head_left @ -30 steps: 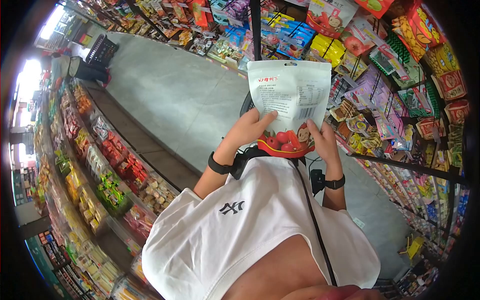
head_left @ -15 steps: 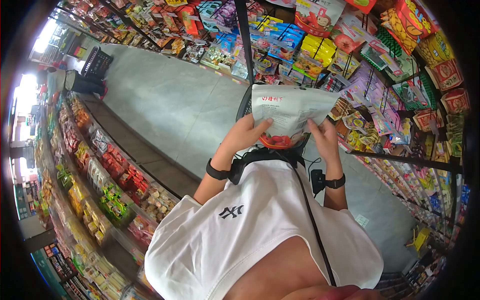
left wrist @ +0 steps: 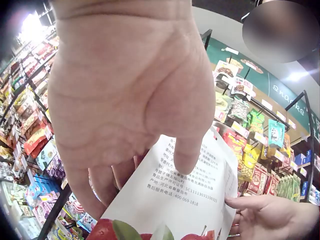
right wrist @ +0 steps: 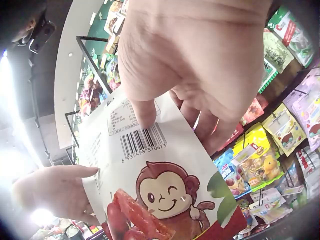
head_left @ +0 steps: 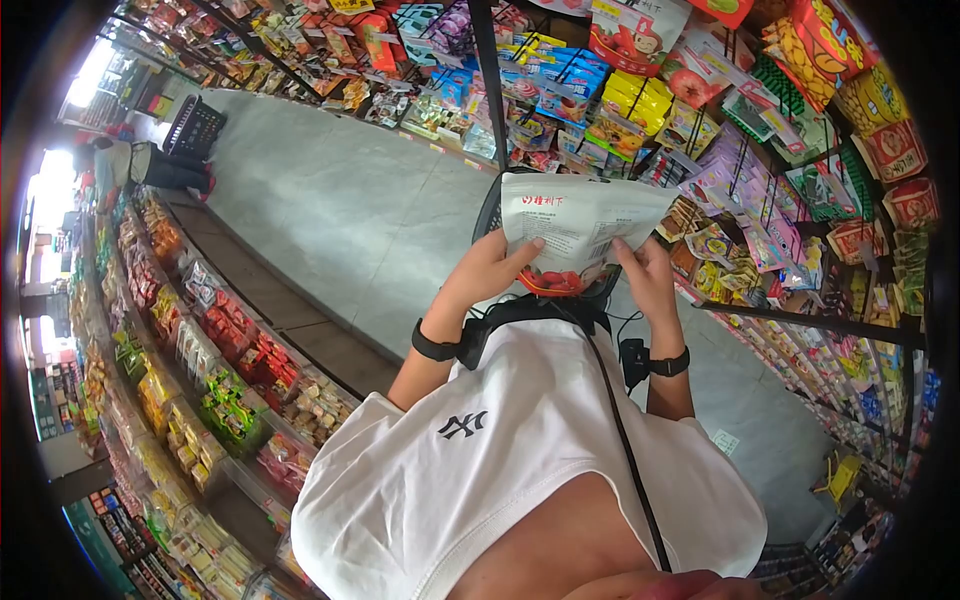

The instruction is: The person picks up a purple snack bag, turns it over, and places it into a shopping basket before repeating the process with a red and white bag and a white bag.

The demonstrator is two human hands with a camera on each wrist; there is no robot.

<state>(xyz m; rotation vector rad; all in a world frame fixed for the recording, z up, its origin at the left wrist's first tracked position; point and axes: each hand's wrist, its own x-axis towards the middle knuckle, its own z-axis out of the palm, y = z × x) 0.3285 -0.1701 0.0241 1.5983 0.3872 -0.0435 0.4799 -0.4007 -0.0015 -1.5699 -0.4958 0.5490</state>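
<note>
A white pouch [head_left: 575,215] with red fruit printed at its bottom is held between both hands in front of the chest, its top tilted away. The left hand [head_left: 485,268] grips its left side, thumb on the printed face and fingers behind. On the other side the right hand [head_left: 648,280] pinches it the same way. In the left wrist view the left thumb lies on the pouch [left wrist: 165,200] beside small print. The right wrist view has the right hand [right wrist: 195,60] with its thumb over the barcode of the pouch [right wrist: 145,175], above a cartoon monkey.
Hanging snack bags [head_left: 640,100] fill the rack ahead and to the right. Bins of packaged snacks [head_left: 230,330] line the left side. Grey floor [head_left: 330,190] runs between them. A black basket [head_left: 194,126] and a person in dark trousers [head_left: 165,168] are at the far left.
Since the earliest frame, the pouch has come down and its top has tipped away, with both hands still gripping it. Over the last half second the hands have barely moved.
</note>
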